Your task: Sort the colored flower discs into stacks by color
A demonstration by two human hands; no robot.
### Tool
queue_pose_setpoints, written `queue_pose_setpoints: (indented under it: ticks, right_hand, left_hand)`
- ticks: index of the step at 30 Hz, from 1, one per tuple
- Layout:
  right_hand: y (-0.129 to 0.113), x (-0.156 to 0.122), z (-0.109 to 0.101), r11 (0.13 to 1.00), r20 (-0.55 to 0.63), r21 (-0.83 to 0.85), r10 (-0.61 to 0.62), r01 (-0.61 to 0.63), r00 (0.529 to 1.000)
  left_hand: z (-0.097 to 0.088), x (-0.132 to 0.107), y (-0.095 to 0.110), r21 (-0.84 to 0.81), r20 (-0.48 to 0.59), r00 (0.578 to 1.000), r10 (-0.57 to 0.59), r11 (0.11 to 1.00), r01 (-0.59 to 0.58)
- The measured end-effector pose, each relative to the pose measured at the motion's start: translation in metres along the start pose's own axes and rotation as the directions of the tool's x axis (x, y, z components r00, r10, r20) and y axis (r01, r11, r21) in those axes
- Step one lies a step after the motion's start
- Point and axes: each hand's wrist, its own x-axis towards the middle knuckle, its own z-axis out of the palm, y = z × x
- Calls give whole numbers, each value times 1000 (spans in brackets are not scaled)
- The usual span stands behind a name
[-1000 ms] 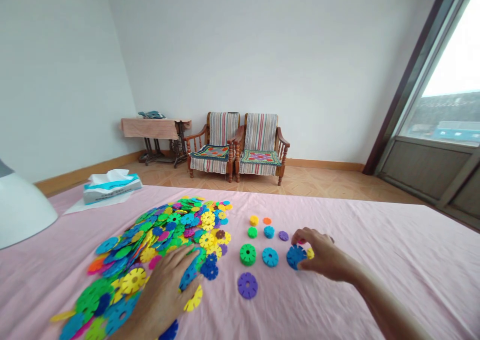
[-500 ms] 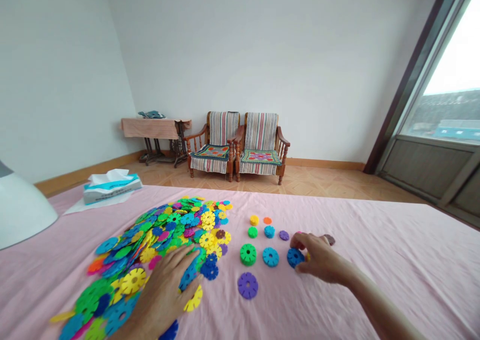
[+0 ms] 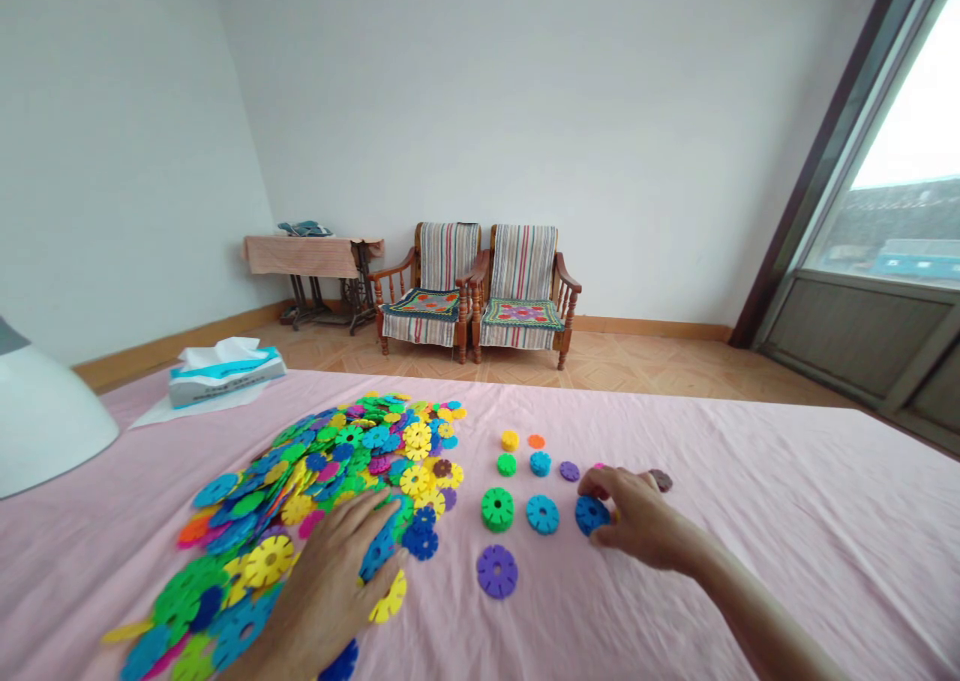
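Note:
A big heap of coloured plastic snowflake discs (image 3: 315,491) covers the left of the pink cloth. My left hand (image 3: 330,586) lies flat on the heap's near edge, fingers spread over blue and yellow discs. To the right stand small sorted stacks: a green stack (image 3: 496,509), a light blue stack (image 3: 541,513) and a purple disc (image 3: 496,571). My right hand (image 3: 637,526) pinches a dark blue disc (image 3: 591,514) that rests on the cloth beside the light blue stack. Smaller yellow, orange, green, blue and purple discs sit in rows behind.
A tissue box (image 3: 225,371) sits at the cloth's far left. A white curved object (image 3: 45,421) juts in at the left edge. Two striped wooden armchairs (image 3: 480,296) and a small covered table (image 3: 307,256) stand by the far wall.
My right hand has lowered the dark blue disc onto the cloth and slid slightly left. My left hand has stayed on the heap.

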Motion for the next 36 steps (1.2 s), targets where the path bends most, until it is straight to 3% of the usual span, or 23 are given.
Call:
queue_pose_setpoints:
  ticks: [29,36]
  right_hand:
    - [-7,-3,1,999,27,-19,-28,29,999]
    - [-28,-5,-1,993,-112,63,-96,104,989]
  left_hand:
    - [2,-2,-1,-9,-33,999,-22,1000,22]
    - [-8,4,4,-63,-63,997,-35,998,31]
